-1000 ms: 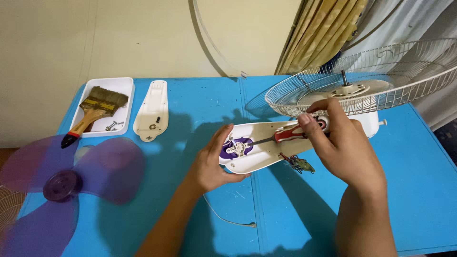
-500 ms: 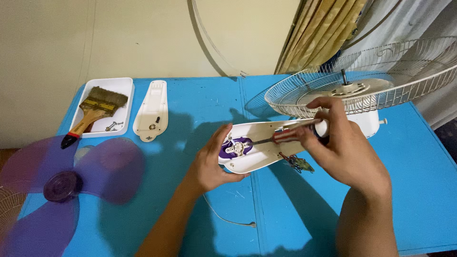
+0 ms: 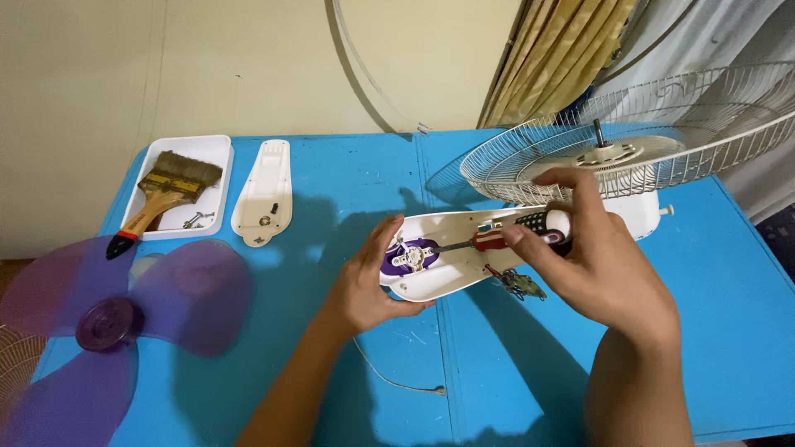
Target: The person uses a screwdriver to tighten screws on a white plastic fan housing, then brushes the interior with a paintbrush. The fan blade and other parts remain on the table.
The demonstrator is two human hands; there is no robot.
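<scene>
The left hand (image 3: 364, 281) grips the white fan housing (image 3: 451, 261) near the table centre. The right hand (image 3: 592, 265) clenches the screwdriver (image 3: 505, 236), tip on the purple part (image 3: 410, 255). The tip may slip if the housing tilts.

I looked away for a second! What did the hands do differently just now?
Very little. The right hand shifted its fingers along the screwdriver handle, as if twisting it. The left hand kept holding the white housing. The brush, tray and purple fan blade stayed put.
</scene>
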